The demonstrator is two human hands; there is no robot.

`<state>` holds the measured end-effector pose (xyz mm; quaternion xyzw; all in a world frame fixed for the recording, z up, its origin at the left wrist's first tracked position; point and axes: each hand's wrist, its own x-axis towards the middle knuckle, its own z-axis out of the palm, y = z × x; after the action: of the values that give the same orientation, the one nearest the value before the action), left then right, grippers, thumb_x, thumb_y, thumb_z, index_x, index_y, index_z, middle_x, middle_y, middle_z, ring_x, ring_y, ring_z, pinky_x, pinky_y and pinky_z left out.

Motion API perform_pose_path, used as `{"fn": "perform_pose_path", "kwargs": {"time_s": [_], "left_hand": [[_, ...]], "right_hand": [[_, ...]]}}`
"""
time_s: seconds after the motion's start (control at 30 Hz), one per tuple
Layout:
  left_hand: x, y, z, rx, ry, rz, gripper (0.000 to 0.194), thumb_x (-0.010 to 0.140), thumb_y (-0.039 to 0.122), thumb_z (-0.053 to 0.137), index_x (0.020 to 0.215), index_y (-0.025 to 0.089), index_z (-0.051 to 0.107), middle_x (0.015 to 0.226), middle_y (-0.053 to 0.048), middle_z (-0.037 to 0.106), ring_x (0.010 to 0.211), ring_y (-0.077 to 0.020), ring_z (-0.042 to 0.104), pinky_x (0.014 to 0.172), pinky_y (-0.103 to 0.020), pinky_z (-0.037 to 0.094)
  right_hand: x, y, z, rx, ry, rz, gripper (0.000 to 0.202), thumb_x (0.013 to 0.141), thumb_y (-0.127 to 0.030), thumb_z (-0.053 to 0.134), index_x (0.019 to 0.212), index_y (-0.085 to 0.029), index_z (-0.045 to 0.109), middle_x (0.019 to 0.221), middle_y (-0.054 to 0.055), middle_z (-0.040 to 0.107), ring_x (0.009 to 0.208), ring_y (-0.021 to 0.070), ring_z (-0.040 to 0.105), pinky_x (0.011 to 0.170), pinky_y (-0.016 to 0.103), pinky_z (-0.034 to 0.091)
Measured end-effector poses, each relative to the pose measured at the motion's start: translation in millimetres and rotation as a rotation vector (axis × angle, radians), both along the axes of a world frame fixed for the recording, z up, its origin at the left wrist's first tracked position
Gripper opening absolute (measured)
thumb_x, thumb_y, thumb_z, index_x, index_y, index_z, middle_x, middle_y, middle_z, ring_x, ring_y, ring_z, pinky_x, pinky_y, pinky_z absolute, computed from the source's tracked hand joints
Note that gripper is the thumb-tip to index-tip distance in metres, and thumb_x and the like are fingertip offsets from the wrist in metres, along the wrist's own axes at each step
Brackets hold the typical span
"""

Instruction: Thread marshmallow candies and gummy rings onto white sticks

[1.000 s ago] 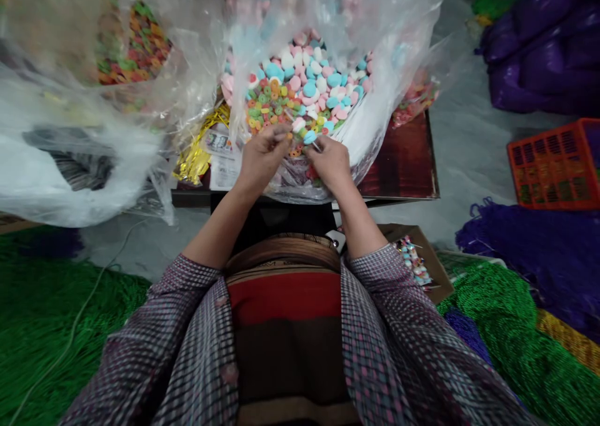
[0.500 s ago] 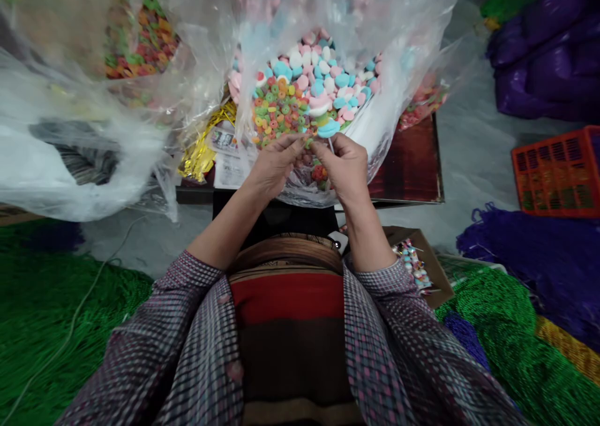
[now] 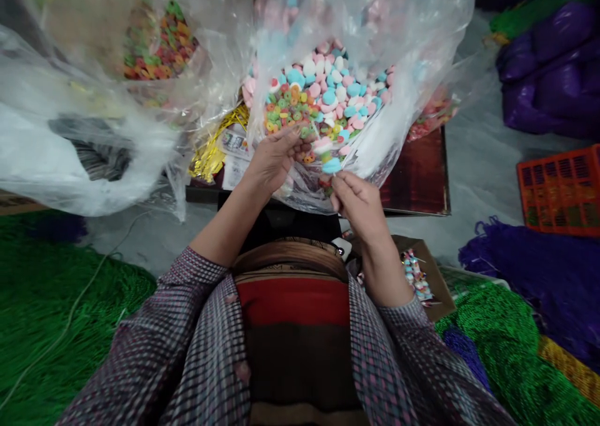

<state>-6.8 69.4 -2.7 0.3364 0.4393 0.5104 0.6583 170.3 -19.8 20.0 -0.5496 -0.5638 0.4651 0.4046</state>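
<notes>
My right hand (image 3: 359,201) pinches the lower end of a candy skewer (image 3: 330,165), which carries a blue marshmallow, yellow and green pieces and a pink and white top. To its left, my left hand (image 3: 276,157) has thumb and fingers drawn together over the candy; what they pinch, possibly something clear, I cannot make out. Beneath both hands spreads an opened clear plastic bag (image 3: 375,154). Small sugared gummy rings (image 3: 287,108) in several colours lie in it, beside pink, white and blue marshmallows (image 3: 349,92).
Another clear bag holds gummy rings (image 3: 159,57) at the upper left. Gold tinsel (image 3: 209,154) lies by the dark red table (image 3: 417,179). A carton (image 3: 438,288) with wrapped candy sticks stands at my right, near an orange crate (image 3: 560,192) and green fibre bundles (image 3: 501,332).
My right hand has drawn down and right with the candy skewer, away from my left hand. The hands were close together before. The whole view has shifted slightly.
</notes>
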Motion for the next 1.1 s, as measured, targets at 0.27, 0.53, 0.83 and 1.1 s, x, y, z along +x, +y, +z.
{"fn": "perform_pose_path", "kwargs": {"time_s": [0.27, 0.53, 0.83, 1.1], "left_hand": [[-2.0, -1.9, 7.5, 0.02, 0.05, 0.01, 0.009, 0.093, 0.023, 0.071, 0.096, 0.021, 0.079, 0.08, -0.001, 0.076, 0.075, -0.0108, 0.071, 0.074, -0.025, 0.056], [0.4, -1.1, 5.7, 0.027, 0.036, 0.051, 0.005, 0.09, 0.02, 0.075, 0.088, 0.021, 0.08, 0.074, 0.001, 0.074, 0.067, -0.0077, 0.067, 0.072, -0.022, 0.055], [3.9, -2.4, 0.5, 0.017, 0.076, -0.013, 0.006, 0.087, 0.025, 0.079, 0.089, 0.02, 0.081, 0.081, -0.001, 0.077, 0.073, -0.0108, 0.07, 0.075, -0.026, 0.054], [7.0, -5.1, 0.9, -0.011, -0.035, -0.043, 0.023, 0.095, 0.041, 0.072, 0.088, 0.019, 0.077, 0.081, -0.003, 0.078, 0.089, -0.0167, 0.076, 0.076, -0.026, 0.059]], "right_hand": [[-1.1, -8.5, -2.5, 0.042, -0.143, 0.012, 0.032, 0.097, -0.045, 0.055, 0.091, -0.021, 0.076, 0.049, -0.008, 0.047, 0.051, 0.0122, 0.045, 0.061, 0.029, 0.041], [1.3, -12.3, -2.8, 0.07, -0.176, -0.012, 0.032, 0.097, -0.043, 0.055, 0.09, -0.022, 0.077, 0.053, -0.005, 0.048, 0.057, 0.0144, 0.048, 0.063, 0.029, 0.04], [-0.3, -7.6, -5.6, 0.099, -0.21, -0.018, 0.032, 0.095, -0.045, 0.055, 0.086, -0.022, 0.075, 0.055, -0.004, 0.051, 0.059, 0.0154, 0.051, 0.063, 0.029, 0.042], [-8.5, -4.5, -12.2, 0.172, -0.24, -0.073, 0.033, 0.097, -0.045, 0.052, 0.073, -0.025, 0.06, 0.056, -0.004, 0.049, 0.056, 0.0143, 0.045, 0.063, 0.03, 0.04]]}}
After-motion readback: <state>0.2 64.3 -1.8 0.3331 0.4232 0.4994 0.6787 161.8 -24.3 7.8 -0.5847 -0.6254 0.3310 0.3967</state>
